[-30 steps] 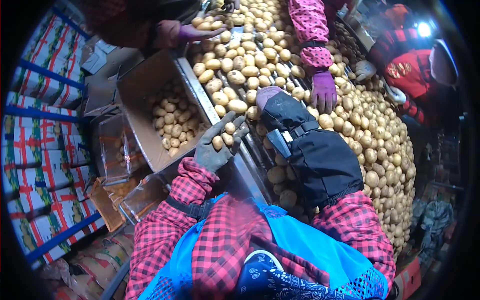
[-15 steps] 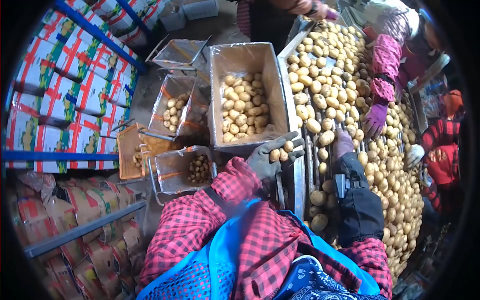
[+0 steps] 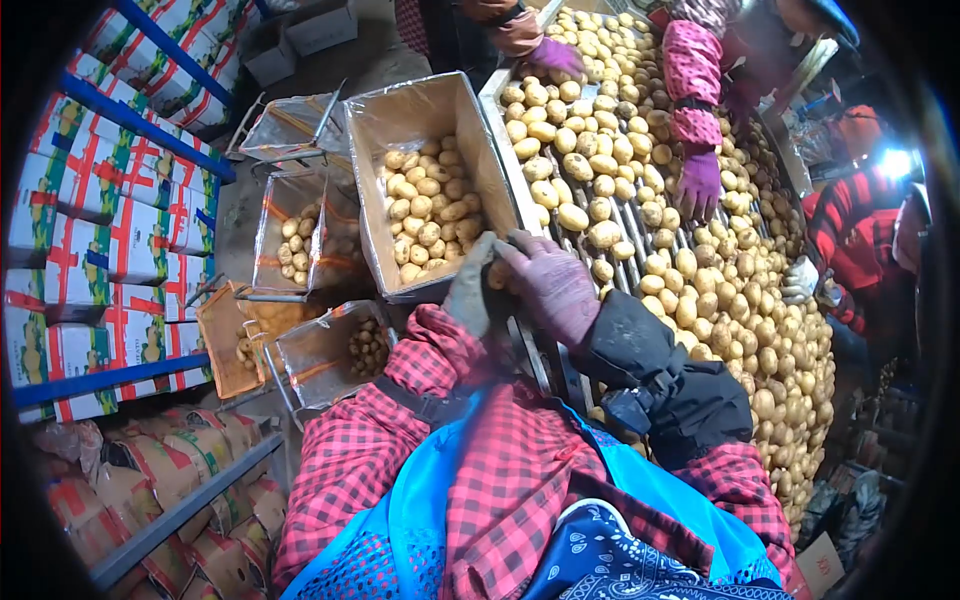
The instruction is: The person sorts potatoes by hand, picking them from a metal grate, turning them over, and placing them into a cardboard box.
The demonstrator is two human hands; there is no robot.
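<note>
Cupping small tan potatoes [image 3: 497, 275] between my grey-gloved left hand [image 3: 470, 295] and purple-gloved right hand [image 3: 552, 288], hands together, at the roller conveyor's [image 3: 540, 355] left edge beside the foil-lined cardboard box [image 3: 375, 215]. Firm, light, roll easily; best scooped from underneath.

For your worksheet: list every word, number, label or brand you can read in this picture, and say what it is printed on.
No text here can be read.
Stacked cartons on the blue shelving: red and green print, too blurred to read.
Sacks on the lower shelf: markings too blurred.
Box at the bottom right: faint marking, unreadable.
</note>
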